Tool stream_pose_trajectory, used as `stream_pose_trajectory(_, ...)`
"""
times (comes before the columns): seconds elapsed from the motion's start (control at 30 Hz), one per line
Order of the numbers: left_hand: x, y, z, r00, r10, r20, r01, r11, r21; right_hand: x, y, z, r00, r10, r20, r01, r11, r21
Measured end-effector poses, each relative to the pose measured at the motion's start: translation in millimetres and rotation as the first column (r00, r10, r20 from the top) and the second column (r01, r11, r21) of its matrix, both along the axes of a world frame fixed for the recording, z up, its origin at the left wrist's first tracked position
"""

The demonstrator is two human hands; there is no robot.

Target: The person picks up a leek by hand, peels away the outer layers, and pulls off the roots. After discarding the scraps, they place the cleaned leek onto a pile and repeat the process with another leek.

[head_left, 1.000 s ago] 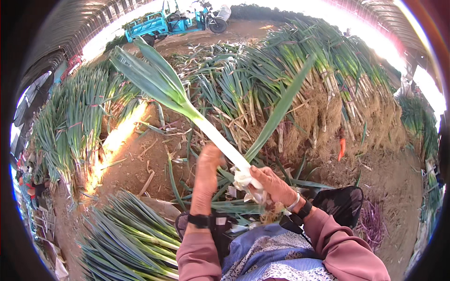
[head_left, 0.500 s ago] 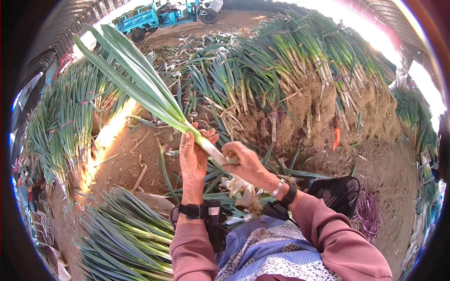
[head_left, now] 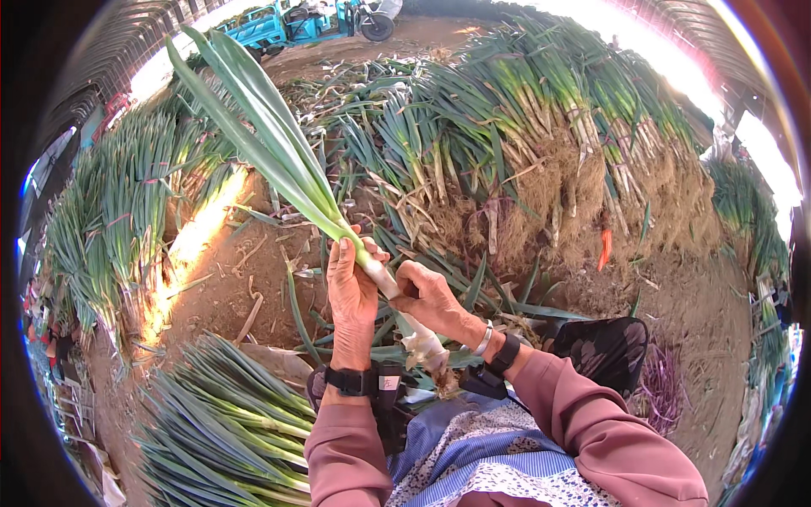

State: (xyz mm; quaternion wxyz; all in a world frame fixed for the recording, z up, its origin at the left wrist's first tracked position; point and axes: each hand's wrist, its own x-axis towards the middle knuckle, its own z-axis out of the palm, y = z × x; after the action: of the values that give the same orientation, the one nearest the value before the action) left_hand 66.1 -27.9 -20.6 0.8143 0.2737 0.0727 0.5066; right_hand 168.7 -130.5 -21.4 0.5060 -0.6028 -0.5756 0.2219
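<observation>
A long green onion (head_left: 314, 196) slants up and to the left in front of me, its wide green leaves pointing away. My left hand (head_left: 353, 286) is closed round its pale stalk, just below where the leaves part. Right below that, the thumb and bent fingers of my right hand (head_left: 432, 297) grip the lower stalk. Loose whitish outer skin (head_left: 422, 342) hangs from the lower end, near the brown roots (head_left: 446, 384). Part of the stalk is hidden behind my right fingers.
Trimmed green onions (head_left: 228, 422) lie heaped at my lower left. Tied bundles with roots (head_left: 541, 110) lean at the back right, more bundles (head_left: 127, 211) stand at left. Purple strings (head_left: 663, 389) lie beside my right knee. A blue three-wheeled cart (head_left: 304, 25) is parked far back.
The onion's leaves have swung to the right, so it stands steeper. My right hand has shifted slightly down and left along the stalk, and the loose skin and roots show more plainly.
</observation>
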Motion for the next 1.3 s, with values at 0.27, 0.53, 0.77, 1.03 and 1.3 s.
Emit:
stream_pose_trajectory(0.27,-2,0,0,0.998,0.037,-0.047,-0.04,0.998,-0.055,-7,-4,-13,0.986,-0.07,0.151,0.052,0.991,0.12)
stream_pose_trajectory(0.53,-3,0,6,0.999,0.035,-0.018,-0.035,0.999,0.015,-5,-2,7,0.954,-0.255,0.158,0.203,0.936,0.287)
stream_pose_trajectory(0.77,4,-5,0,0.993,0.091,-0.074,-0.093,0.995,-0.024,-2,20,4,0.933,-0.209,0.293,0.143,0.963,0.231)
stream_pose_trajectory(1.03,0,1,-1,0.979,0.176,-0.101,-0.18,0.983,-0.026,-11,6,-9,0.859,-0.099,0.502,-0.035,0.967,0.251)
stream_pose_trajectory(1.3,4,-4,5,0.944,0.3,-0.137,-0.298,0.954,0.04,0,-13,-7,0.933,0.078,0.351,-0.178,0.948,0.264)
